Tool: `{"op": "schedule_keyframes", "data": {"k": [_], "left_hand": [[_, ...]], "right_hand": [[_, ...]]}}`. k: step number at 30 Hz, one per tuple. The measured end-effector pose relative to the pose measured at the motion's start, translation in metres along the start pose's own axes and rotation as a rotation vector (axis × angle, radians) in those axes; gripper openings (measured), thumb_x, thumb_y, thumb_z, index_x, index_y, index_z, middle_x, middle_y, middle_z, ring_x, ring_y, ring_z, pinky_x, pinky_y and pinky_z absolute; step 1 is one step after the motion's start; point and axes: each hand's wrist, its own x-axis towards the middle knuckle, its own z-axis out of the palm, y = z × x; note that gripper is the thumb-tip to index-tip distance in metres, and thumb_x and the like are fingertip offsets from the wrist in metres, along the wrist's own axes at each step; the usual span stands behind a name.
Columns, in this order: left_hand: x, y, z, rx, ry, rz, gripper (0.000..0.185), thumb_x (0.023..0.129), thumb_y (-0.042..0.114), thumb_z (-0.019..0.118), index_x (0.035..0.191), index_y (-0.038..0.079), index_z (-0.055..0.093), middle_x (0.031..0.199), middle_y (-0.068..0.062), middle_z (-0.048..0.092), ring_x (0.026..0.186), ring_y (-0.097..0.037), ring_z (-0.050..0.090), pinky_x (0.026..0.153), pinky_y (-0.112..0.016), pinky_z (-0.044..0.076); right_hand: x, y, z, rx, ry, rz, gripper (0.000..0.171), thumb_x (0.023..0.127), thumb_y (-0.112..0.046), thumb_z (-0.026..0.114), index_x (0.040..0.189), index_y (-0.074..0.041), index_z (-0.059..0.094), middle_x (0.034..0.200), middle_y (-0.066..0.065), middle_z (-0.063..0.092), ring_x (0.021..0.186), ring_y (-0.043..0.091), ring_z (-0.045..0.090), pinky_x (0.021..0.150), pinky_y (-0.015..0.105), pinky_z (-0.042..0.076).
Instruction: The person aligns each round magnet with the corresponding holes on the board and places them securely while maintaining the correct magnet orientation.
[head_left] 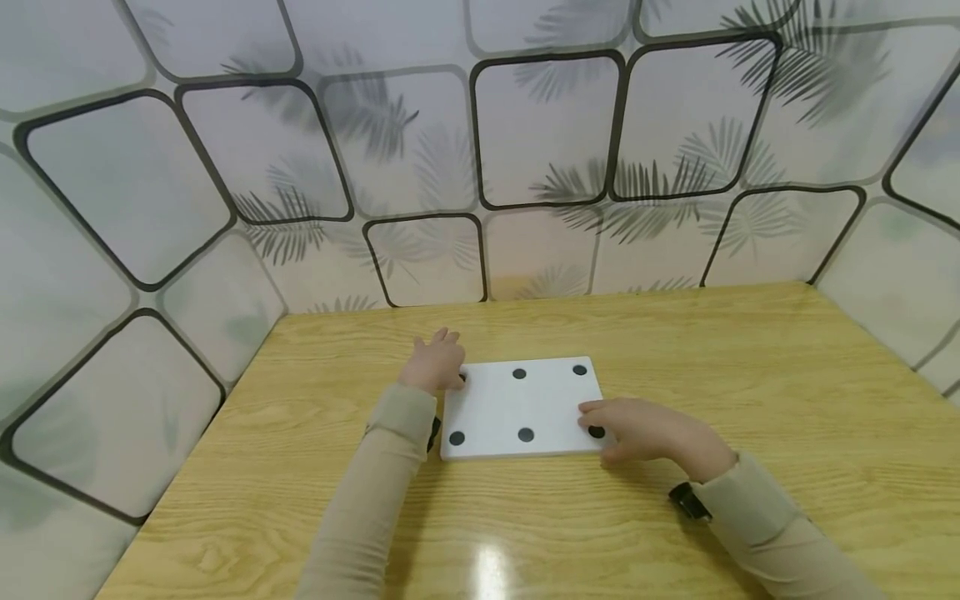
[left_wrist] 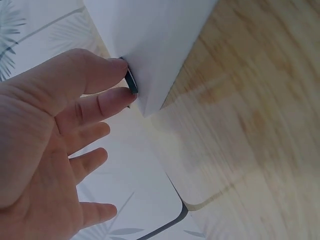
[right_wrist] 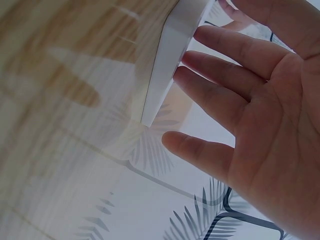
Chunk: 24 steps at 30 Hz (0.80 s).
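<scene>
Wood-grain table (head_left: 750,375) inside leaf-print walls (head_left: 547,125), a white board (head_left: 517,408) lying flat near its middle.

Six black dots mark the board in two rows of three; the middle one of the near row (head_left: 526,434) is plainly visible. At the board's 10 o'clock corner the left hand (head_left: 435,362) pinches a dark disc (left_wrist: 131,81) between thumb and forefinger, the other fingers loosely spread. At the 4 o'clock corner the right hand (head_left: 645,429) lies with fingers straight and relaxed, fingertips over the board's edge beside the dot there (head_left: 596,432), gripping nothing. Both beige sleeves (head_left: 375,500) run back toward 6 o'clock, with a black wrist strap (head_left: 688,502) on the right.
</scene>
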Motion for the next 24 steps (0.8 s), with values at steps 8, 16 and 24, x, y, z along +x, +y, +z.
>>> {"op": "schedule_keyframes", "data": {"k": [8, 16, 24], "left_hand": [[-0.001, -0.002, 0.001, 0.020, 0.005, -0.001, 0.019, 0.083, 0.016, 0.061, 0.065, 0.010, 0.054, 0.142, -0.012, 0.024, 0.131, -0.031, 0.011, 0.098, -0.062, 0.014], [-0.002, -0.005, 0.005, 0.015, 0.028, -0.016, 0.018, 0.083, 0.015, 0.061, 0.067, 0.011, 0.055, 0.142, -0.012, 0.025, 0.131, -0.031, 0.013, 0.099, -0.061, 0.014], [-0.011, 0.006, 0.000, -0.009, 0.083, 0.056, 0.013, 0.085, 0.023, 0.058, 0.080, 0.011, 0.060, 0.142, -0.012, 0.023, 0.131, -0.032, 0.013, 0.098, -0.061, 0.014]], "right_hand": [[0.004, -0.001, 0.001, -0.010, -0.005, 0.009, 0.045, 0.074, -0.008, 0.067, 0.116, 0.003, 0.055, 0.129, 0.017, 0.044, 0.117, 0.033, 0.041, 0.096, 0.045, 0.034], [0.007, -0.002, 0.001, -0.007, -0.009, 0.014, 0.046, 0.074, -0.008, 0.068, 0.117, 0.003, 0.055, 0.129, 0.016, 0.044, 0.117, 0.033, 0.041, 0.095, 0.045, 0.035], [0.004, 0.000, 0.002, -0.016, 0.001, 0.006, 0.046, 0.075, -0.011, 0.068, 0.116, 0.003, 0.055, 0.128, 0.017, 0.045, 0.116, 0.034, 0.041, 0.095, 0.045, 0.035]]}}
